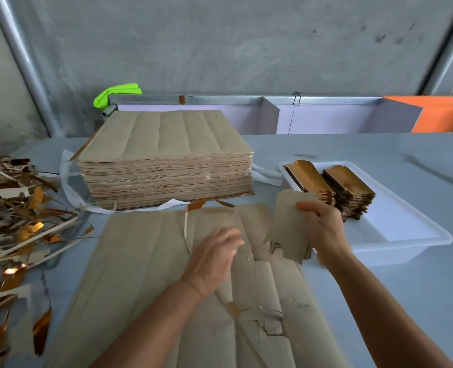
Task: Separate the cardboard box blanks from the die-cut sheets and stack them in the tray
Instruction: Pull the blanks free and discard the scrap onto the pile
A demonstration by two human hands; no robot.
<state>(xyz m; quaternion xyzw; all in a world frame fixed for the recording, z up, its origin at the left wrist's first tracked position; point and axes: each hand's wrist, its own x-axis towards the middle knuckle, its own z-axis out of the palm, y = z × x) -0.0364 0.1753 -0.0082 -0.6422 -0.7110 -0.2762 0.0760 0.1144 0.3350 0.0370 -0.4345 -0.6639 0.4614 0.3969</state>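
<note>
Gripping a small bundle of freed box blanks (289, 224) in our right hand (323, 229), we hold it up just beside the tray, while our left hand (214, 257) rests loosely on the sheet with fingers relaxed and nothing held.

Far left, a heap of trimmed scrap (15, 221) lies on the table (379, 301), which suggests a fair number of sheets have already been stripped. Next comes the tall stack of die-cut sheets (167, 166), thick and untouched, so we judge most of the work is still ahead. In front of it lies the working sheet (145, 274), torn open on its right side where blanks have come out; its left portion looks intact, with several strips still to separate.

At the right, the white tray (405, 235) holds two short stacks of finished blanks (348, 188), gold side up, with plenty of room left. The bundle in our right hand has not yet joined them.
</note>
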